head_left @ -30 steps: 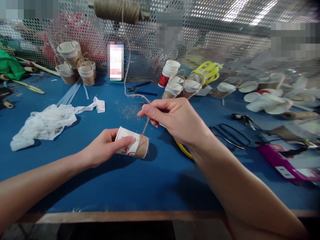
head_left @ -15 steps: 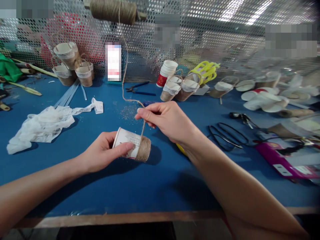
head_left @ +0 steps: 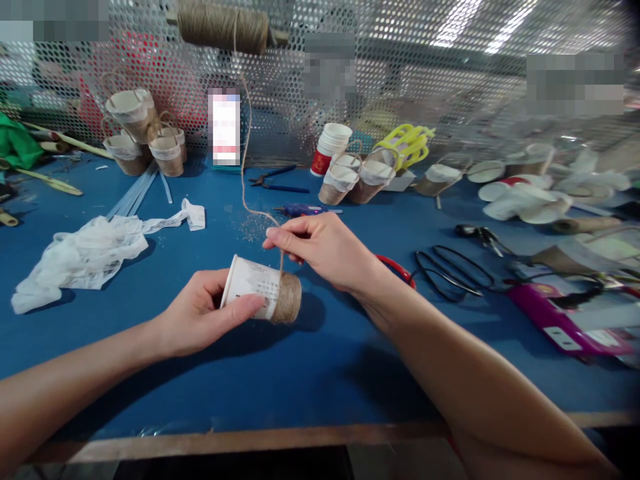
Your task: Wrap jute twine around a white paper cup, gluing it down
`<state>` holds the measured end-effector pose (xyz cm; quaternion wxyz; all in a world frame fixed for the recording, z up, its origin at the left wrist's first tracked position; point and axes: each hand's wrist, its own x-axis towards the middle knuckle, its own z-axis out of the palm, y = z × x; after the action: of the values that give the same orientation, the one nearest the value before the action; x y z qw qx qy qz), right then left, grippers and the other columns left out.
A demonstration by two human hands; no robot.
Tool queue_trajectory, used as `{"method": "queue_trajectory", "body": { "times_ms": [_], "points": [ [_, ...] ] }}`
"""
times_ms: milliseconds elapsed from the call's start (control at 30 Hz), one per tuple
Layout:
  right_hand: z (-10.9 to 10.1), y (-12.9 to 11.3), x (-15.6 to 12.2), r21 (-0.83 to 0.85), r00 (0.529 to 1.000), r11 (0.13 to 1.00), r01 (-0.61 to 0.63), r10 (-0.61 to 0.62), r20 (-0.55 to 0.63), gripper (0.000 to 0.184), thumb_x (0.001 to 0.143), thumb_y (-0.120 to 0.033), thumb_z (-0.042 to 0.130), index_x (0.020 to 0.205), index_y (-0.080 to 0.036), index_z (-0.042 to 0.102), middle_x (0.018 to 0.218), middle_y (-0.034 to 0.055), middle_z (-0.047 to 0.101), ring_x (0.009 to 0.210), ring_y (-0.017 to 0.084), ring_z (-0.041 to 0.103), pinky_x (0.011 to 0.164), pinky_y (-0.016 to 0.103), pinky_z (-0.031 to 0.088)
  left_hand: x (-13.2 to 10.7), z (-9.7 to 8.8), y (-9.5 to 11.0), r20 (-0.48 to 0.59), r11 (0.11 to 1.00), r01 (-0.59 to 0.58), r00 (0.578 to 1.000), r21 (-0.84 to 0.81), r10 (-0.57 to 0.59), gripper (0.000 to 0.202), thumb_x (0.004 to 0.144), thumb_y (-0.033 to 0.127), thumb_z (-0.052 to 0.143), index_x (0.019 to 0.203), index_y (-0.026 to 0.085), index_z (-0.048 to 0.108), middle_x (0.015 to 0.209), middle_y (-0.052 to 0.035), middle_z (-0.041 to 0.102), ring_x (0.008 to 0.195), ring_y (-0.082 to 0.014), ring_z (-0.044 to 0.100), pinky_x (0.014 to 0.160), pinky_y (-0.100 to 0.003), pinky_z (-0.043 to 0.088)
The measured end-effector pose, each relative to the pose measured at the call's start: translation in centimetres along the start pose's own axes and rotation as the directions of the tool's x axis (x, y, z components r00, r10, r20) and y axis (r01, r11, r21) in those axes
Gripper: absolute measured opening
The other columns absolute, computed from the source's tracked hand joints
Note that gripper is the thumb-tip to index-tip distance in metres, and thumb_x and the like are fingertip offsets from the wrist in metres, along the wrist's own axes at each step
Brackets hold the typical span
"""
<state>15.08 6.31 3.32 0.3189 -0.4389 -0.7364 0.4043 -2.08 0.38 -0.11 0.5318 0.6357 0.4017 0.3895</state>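
My left hand (head_left: 200, 310) is closed around a white paper cup (head_left: 255, 283) tilted on its side, its mouth toward the left. Brown twine (head_left: 289, 300) is wound in close turns over the cup's base end, at the right. My right hand (head_left: 320, 250) pinches the loose strand of twine (head_left: 281, 260) just above the wound part. From there the strand runs up in a slack curve to a large twine spool (head_left: 223, 28) on a rod by the perforated metal screen. Part of the blue glue gun (head_left: 311, 211) shows behind my right hand.
Twine-wrapped cups with handles (head_left: 167, 153) stand at the back left, and others (head_left: 367, 179) beside stacked paper cups (head_left: 333, 143). White lace (head_left: 83, 257) lies left, glue sticks (head_left: 135, 187) behind it. Pliers (head_left: 280, 183), a black cable (head_left: 445, 270) and a purple packet (head_left: 545, 320) lie about.
My right hand has moved slightly down and left along with the strand. The cup has turned a little in my left hand. More of the glue gun now shows.
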Motion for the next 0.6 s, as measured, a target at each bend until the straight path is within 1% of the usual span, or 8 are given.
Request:
{"method": "queue_trajectory", "body": {
  "times_ms": [100, 233, 367, 467, 600],
  "points": [
    [-0.21, -0.46, -0.28, 0.016, 0.999, 1.0, 0.024, -0.024, -0.037, 0.026, 0.075, -0.035, 0.056, 0.069, -0.012, 0.067, 0.049, -0.0033, 0.051, 0.044, 0.005, 0.039, 0.041, 0.021, 0.028, 0.05, -0.04, -0.19, 0.007, 0.999, 0.025, 1.0, -0.038, -0.025, 0.011, 0.073, 0.019, 0.058, 0.079, 0.015, 0.066, 0.067, -0.0005, 0.065, 0.055, -0.0087, 0.051, 0.053, -0.017, 0.042],
    [-0.46, -0.98, -0.63, -0.004, 0.993, 0.998, 0.057, -0.057, -0.106, 0.027, 0.075, -0.036, 0.056, 0.069, -0.012, 0.067, 0.05, -0.0029, 0.051, 0.044, 0.005, 0.038, 0.042, 0.021, 0.028, 0.11, -0.11, -0.47, 0.001, 0.994, 0.06, 0.998, -0.095, -0.06, 0.014, 0.074, 0.022, 0.059, 0.084, 0.017, 0.066, 0.072, -0.001, 0.067, 0.059, -0.0098, 0.054, 0.058, -0.018, 0.044],
    [-0.42, -0.81, -0.51, -0.016, 0.994, 0.999, 0.05, -0.051, -0.094, 0.029, 0.075, -0.039, 0.056, 0.068, -0.012, 0.067, 0.051, -0.0023, 0.053, 0.044, 0.005, 0.038, 0.041, 0.022, 0.028, 0.11, 0.03, -0.35, -0.012, 0.994, 0.04, 0.999, -0.099, -0.041, 0.013, 0.073, 0.022, 0.059, 0.083, 0.017, 0.067, 0.072, -0.0011, 0.066, 0.059, -0.0101, 0.053, 0.057, -0.018, 0.043],
    [-0.26, -0.49, -0.32, -0.013, 0.998, 1.0, 0.024, -0.025, -0.049, 0.029, 0.074, -0.039, 0.056, 0.068, -0.013, 0.067, 0.052, -0.0017, 0.054, 0.044, 0.005, 0.039, 0.042, 0.022, 0.029, 0.0, 0.13, -0.14, -0.023, 0.999, -0.018, 1.0, -0.036, 0.017, 0.009, 0.073, 0.019, 0.058, 0.077, 0.016, 0.066, 0.063, 0.0008, 0.062, 0.051, -0.0082, 0.048, 0.049, -0.017, 0.039],
    [-0.05, -0.22, -0.22, -0.027, 1.0, 1.0, 0.002, -0.002, -0.015, 0.027, 0.075, -0.036, 0.056, 0.07, -0.012, 0.067, 0.052, -0.002, 0.055, 0.045, 0.006, 0.04, 0.043, 0.022, 0.03, -0.24, 0.05, -0.13, -0.007, 0.987, -0.113, 0.993, 0.112, 0.115, 0.006, 0.072, 0.017, 0.057, 0.069, 0.015, 0.063, 0.054, 0.0023, 0.055, 0.046, -0.0076, 0.04, 0.044, -0.017, 0.034]
  ]
}}
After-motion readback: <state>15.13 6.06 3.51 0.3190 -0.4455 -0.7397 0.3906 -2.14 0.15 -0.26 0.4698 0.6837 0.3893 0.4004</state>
